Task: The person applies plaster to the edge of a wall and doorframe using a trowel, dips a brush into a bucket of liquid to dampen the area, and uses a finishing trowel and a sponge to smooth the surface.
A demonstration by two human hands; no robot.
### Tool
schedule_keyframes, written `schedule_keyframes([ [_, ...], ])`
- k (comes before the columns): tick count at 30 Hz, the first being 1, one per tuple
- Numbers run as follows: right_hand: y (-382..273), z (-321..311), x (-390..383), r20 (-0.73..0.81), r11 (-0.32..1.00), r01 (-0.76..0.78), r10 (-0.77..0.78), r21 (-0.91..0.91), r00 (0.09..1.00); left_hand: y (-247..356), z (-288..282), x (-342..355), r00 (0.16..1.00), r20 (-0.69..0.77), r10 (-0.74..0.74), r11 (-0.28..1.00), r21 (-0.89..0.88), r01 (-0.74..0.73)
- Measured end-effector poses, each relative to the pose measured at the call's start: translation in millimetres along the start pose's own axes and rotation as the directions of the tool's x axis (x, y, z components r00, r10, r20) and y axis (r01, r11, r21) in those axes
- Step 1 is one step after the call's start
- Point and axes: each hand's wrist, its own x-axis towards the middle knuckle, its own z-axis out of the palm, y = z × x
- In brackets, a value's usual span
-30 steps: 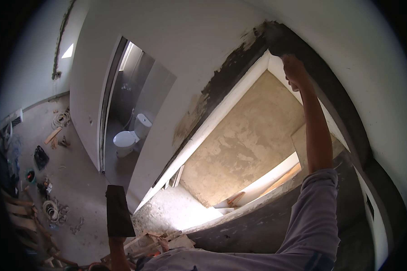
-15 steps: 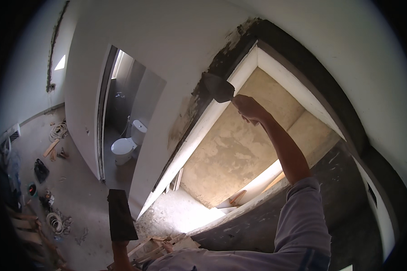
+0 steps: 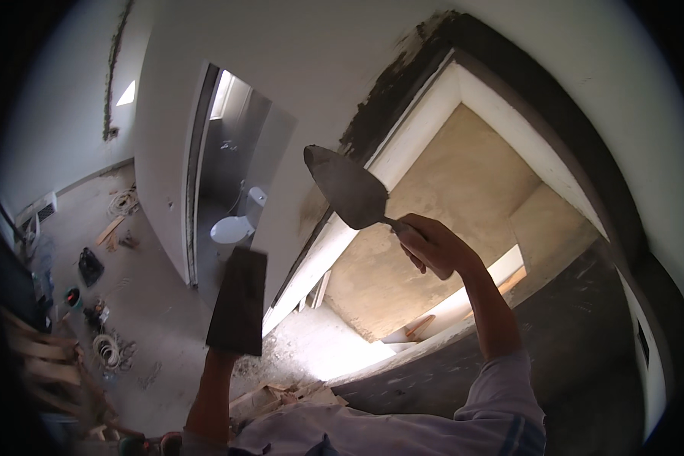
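A pointed bricklaying trowel [image 3: 349, 186] with a grey, smeared blade is in my right hand [image 3: 432, 247]. My fingers are closed round its handle, and the blade points up and left in front of the wall opening. My left hand [image 3: 226, 357] holds up a dark rectangular plastering float [image 3: 239, 304], lower and to the left of the trowel. The float's plate hides most of that hand's fingers. Dark wet mortar [image 3: 380, 99] lines the left edge of the opening, with a ragged outer border. Along the top and right runs a smoother dark band [image 3: 543, 95].
A doorway left of the opening shows a white toilet [image 3: 235, 228]. Coiled cable [image 3: 106, 349], a black bag [image 3: 90, 266] and wood scraps [image 3: 110, 232] lie on the floor at left. Wooden planks [image 3: 49, 349] stand at the lower left. A dark ledge [image 3: 463, 380] borders the opening below.
My right hand has drawn the trowel down, away from the mortared edge, and its blade shows more fully. My left hand has raised the float up and to the right, nearer the trowel.
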Motion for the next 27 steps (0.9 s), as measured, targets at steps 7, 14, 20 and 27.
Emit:
schedule_keyframes([
  [7, 23.9, 8.1, -60.3, -0.252, 0.682, 0.199, -0.502, -0.704, 0.827, 75.7, 42.9, 115.4, 0.975, 0.176, 0.138, 0.904, -0.424, -0.051],
  [14, 37.2, 11.3, -82.3, -0.244, 0.671, 0.227, -0.531, -0.705, 0.811, 93.2, 57.9, 150.6, 0.924, 0.352, 0.151, 0.150, -0.932, 0.331],
  [20, 49.2, 11.1, -96.2, -0.265, 0.661, 0.191, -0.525, -0.726, 0.809, 96.7, 73.8, 159.5, 0.911, 0.349, 0.222, 0.136, -0.936, 0.325],
  [27, 54.1, 14.7, -102.2, -0.285, 0.684, 0.211, -0.536, -0.698, 0.795, 113.8, 83.8, 169.5, 0.886, 0.374, 0.275, 0.214, -0.922, 0.322],
])
